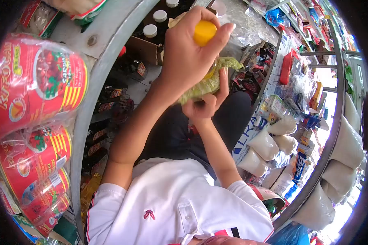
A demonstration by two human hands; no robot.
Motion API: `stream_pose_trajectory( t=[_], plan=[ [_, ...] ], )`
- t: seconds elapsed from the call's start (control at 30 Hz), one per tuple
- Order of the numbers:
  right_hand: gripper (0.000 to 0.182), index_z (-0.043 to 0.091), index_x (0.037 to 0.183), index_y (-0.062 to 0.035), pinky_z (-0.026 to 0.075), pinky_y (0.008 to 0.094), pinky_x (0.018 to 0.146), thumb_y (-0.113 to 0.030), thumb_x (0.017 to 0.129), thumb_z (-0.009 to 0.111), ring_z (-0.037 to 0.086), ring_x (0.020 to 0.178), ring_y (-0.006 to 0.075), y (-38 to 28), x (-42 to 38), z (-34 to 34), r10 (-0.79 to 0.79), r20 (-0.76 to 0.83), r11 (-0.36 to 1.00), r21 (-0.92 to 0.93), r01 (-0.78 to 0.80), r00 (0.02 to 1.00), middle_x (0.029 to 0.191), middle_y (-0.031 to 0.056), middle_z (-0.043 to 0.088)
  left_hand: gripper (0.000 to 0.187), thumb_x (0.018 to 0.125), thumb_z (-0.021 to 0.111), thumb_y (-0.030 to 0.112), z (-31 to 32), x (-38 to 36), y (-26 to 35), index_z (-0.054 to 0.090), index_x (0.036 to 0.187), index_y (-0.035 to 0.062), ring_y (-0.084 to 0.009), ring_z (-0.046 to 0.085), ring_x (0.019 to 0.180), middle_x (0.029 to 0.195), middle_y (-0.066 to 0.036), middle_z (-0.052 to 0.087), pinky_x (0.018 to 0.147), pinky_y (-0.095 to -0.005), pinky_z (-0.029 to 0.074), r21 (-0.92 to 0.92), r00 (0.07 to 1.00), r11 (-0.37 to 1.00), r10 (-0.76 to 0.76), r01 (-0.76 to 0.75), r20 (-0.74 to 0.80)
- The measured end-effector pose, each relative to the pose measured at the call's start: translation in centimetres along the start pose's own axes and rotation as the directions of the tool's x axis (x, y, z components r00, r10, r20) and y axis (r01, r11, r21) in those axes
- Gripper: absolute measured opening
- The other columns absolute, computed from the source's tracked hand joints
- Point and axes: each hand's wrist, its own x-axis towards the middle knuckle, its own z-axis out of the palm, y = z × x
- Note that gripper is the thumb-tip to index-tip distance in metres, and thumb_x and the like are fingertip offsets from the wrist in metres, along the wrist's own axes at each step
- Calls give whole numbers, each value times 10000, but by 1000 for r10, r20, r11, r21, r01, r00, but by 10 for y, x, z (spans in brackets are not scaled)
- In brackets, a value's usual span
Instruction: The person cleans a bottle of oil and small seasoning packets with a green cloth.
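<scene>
My left hand (188, 51) is closed around the top of a bottle, and its rounded yellow cap (205, 32) shows between thumb and fingers. Lower down, my right hand (208, 98) is closed on a fuzzy green cloth (206, 86), pressing it against the bottle's side. A bit of yellow shows above the cloth, but most of the bottle is hidden by my hands and the cloth. Both hands are held up over my dark-trousered lap (167, 139). Part of the cloth is blurred.
Red shrink-wrapped cans (39, 81) stand on a metal shelf (90, 41) at left. Dark bottles with white caps (150, 31) sit in a cardboard box ahead. More dark bottles (100, 139) line the lower left. Bags of white contents (263, 145) and packets crowd the right-hand shelves.
</scene>
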Motion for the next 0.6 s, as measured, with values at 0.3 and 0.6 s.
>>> stream_pose_trajectory(
  t=[0.3, 0.6],
  plan=[
    [851, 268, 1560, 30, 364, 541, 1155, -370, 940, 692, 438, 1396, 504, 12, -52, 11, 317, 6, 948, -7, -317, 948, 1553, 349, 351, 222, 1031, 641, 196, 1, 25, -3, 560, 926, 18, -121, 602, 568, 669, -39, 563, 520, -270, 451, 7, 993, 998, -63, 63, 95],
    [556, 567, 1372, 23, 498, 354, 971, -417, 1058, 434, 612, 1150, 201, 45, 53, -15, 642, 465, 320, 560, -764, 610, 1259, 106, 638, 180, 1000, 681, 196, -16, 12, -5, 597, 935, 51, -65, 628, 629, 737, 3, 613, 583, -238, 509, -81, 951, 987, 155, -139, 268]
  ],
)
